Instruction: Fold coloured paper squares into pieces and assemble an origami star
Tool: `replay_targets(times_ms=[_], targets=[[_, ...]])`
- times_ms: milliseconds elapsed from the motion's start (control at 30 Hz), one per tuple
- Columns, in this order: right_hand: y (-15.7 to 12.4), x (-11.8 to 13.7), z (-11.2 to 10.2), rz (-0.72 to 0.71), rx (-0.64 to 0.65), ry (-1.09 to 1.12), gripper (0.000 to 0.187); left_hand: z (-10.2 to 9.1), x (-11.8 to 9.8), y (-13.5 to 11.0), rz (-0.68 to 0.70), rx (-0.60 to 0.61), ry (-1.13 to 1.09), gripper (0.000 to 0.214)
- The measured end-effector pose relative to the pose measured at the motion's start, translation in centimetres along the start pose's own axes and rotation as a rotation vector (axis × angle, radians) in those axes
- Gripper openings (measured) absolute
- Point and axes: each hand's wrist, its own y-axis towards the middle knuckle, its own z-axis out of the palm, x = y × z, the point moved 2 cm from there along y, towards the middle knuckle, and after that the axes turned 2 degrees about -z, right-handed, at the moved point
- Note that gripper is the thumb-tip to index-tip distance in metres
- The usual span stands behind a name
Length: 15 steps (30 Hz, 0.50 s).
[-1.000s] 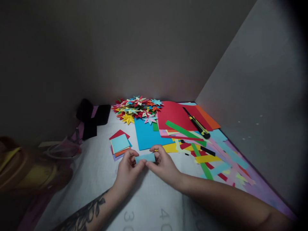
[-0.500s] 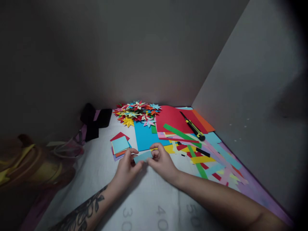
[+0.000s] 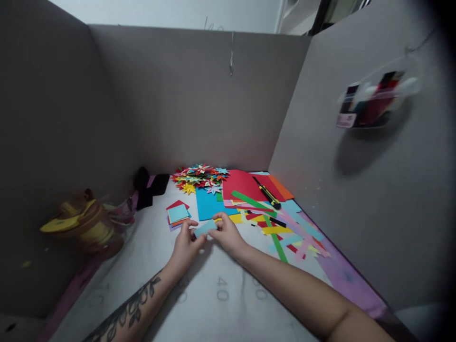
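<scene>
A light blue piece of paper [image 3: 204,229], folded into a narrow rectangle, is held between my two hands just above the white table covering. My left hand [image 3: 185,241] pinches its left end between thumb and fingers. At the right end, my right hand [image 3: 227,233] grips it the same way. Just behind my left hand lies a small stack of square papers [image 3: 178,214], light blue on top, with red, orange and purple edges showing. A large blue sheet [image 3: 210,204] lies flat beyond my hands.
Folded paper stars [image 3: 199,178] are heaped at the back wall. Right of them lie red sheets [image 3: 238,183], a black and yellow utility knife [image 3: 269,194] and scattered paper strips [image 3: 278,230]. A yellow-brown container [image 3: 94,225] stands left; a clear bag [image 3: 370,104] hangs on the right wall.
The head view has tilted up, so the wall tops and the hanging bag now show. Both hands keep hold of the light blue paper, with little change in their grip.
</scene>
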Motion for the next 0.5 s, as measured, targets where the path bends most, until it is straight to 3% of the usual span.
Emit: replay_targets(times_ms=[133,267,400,500], targets=[[-0.6,0.0,-1.0,-0.079,-0.07,-0.056,0.031,-0.6,0.7,-1.1,0.017,0.019,-0.022,0.033],[-0.7,0.0,-2.0,-0.103,-0.167,-0.056,0.029,-1.5,0.9,-1.7,0.032,-0.063,-0.047,0.032],[-1.3,-0.1,-0.9,-0.183,-0.11,-0.112,0.028,-0.9,0.6,-1.9,0.092,-0.036,-0.114,0.044],[-2.0,-0.1,0.3,-0.221,-0.09,-0.131,0.029,-0.4,0.7,-2.0,0.087,0.003,-0.046,0.049]])
